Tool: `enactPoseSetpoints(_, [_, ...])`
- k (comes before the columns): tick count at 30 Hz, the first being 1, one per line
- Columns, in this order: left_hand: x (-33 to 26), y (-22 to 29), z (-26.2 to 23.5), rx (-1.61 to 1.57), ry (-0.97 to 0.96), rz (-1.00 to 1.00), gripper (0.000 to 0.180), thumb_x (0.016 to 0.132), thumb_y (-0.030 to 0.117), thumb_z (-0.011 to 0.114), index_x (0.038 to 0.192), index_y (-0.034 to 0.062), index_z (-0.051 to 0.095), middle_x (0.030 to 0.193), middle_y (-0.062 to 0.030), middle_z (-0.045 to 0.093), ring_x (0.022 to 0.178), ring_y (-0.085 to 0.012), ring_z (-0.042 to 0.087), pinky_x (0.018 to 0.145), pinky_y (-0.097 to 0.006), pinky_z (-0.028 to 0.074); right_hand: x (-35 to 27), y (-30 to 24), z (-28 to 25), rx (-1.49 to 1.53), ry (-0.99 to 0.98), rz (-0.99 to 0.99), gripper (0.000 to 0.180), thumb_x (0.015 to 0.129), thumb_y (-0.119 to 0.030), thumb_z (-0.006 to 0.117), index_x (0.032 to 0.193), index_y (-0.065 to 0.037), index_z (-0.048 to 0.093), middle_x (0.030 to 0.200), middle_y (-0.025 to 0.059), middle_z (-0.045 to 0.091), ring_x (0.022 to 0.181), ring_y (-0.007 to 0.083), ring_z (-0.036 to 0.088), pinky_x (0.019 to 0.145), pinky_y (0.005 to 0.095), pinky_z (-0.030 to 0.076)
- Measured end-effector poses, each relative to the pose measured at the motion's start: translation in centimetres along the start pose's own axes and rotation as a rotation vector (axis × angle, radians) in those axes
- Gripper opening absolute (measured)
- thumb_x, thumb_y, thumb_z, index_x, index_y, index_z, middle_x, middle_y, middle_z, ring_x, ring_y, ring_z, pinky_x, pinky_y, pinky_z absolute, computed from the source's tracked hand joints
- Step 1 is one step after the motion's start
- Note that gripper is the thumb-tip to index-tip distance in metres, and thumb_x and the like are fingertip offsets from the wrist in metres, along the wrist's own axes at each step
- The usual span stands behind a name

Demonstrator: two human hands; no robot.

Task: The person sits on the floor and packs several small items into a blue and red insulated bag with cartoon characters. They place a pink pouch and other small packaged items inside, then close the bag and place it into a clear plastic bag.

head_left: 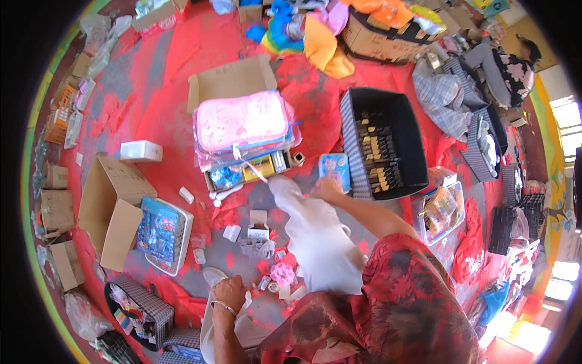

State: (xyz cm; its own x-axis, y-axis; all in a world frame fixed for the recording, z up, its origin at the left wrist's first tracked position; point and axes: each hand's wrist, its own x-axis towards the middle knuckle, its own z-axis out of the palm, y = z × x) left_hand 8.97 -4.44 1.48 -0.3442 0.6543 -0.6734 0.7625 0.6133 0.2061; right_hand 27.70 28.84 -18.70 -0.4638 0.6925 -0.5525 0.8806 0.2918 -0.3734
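My right hand (327, 189) reaches forward beside my outstretched leg, its curled fingers on the near edge of a flat blue package (335, 168). That package lies on the floor against a striped fabric storage box (356, 145) holding rows of small dark and tan items. My left hand (228, 293), with a bracelet at its wrist, is closed by my other leg. A small whitish bit shows at its edge, but what the fingers hold is hidden. Ahead stands an open cardboard box (233, 82) with a pile of pink quilted pieces (242, 121) on it.
At left, a tipped cardboard box (100, 206) stands beside a white basket (182, 242) of blue packages. A clear bin (458, 209) is to the right. A pink flower-like item (282, 273) lies among small litter between my legs. Another person (503, 70) is at far right.
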Motion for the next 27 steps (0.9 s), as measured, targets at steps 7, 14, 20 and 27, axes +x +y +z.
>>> enactPoseSetpoints(7, [0.3,-1.1,1.2,0.127,0.005,-0.002,0.027,0.078,0.034,0.058,0.088,0.0089,0.064,0.089,-0.0164,0.064,0.085,-0.0334,0.061,0.078,-0.044,0.046,-10.9,10.8,0.9,-0.708,-0.46,-0.625,0.018,0.069,-0.015,0.051,0.058,-0.007,0.063,0.06,0.0103,0.063,0.051,0.0235,0.061,0.048,0.0379,0.05])
enactPoseSetpoints(14, [-0.7,-0.7,5.0,0.098,0.043,0.109,0.027,0.078,0.022,0.054,0.101,0.0094,0.06,0.098,-0.019,0.061,0.088,-0.036,0.059,0.079,-0.044,0.046,-19.2,14.2,4.6,-0.377,-0.758,-0.412,0.022,0.072,-0.021,0.051,0.066,-0.004,0.064,0.063,0.0113,0.064,0.055,0.024,0.064,0.05,0.0355,0.052])
enactPoseSetpoints(20, [-5.7,1.2,8.0,-0.2,0.318,0.205,0.038,0.075,0.011,0.053,0.112,0.0055,0.05,0.105,-0.0196,0.058,0.086,-0.0342,0.06,0.077,-0.041,0.047,-20.8,14.5,5.3,-0.283,-0.678,-0.203,0.023,0.071,-0.023,0.053,0.065,-0.004,0.065,0.062,0.0114,0.064,0.055,0.024,0.064,0.05,0.0363,0.052])
enactPoseSetpoints(27, [-6.0,2.3,12.9,-0.417,0.449,0.035,0.056,0.072,0.007,0.054,0.126,0.0082,0.037,0.098,-0.0167,0.061,0.079,-0.029,0.062,0.073,-0.037,0.048,-21.1,15.7,4.3,-0.202,-0.581,-0.069,0.025,0.07,-0.026,0.055,0.063,-0.004,0.065,0.062,0.0115,0.064,0.054,0.0239,0.064,0.05,0.0373,0.052])
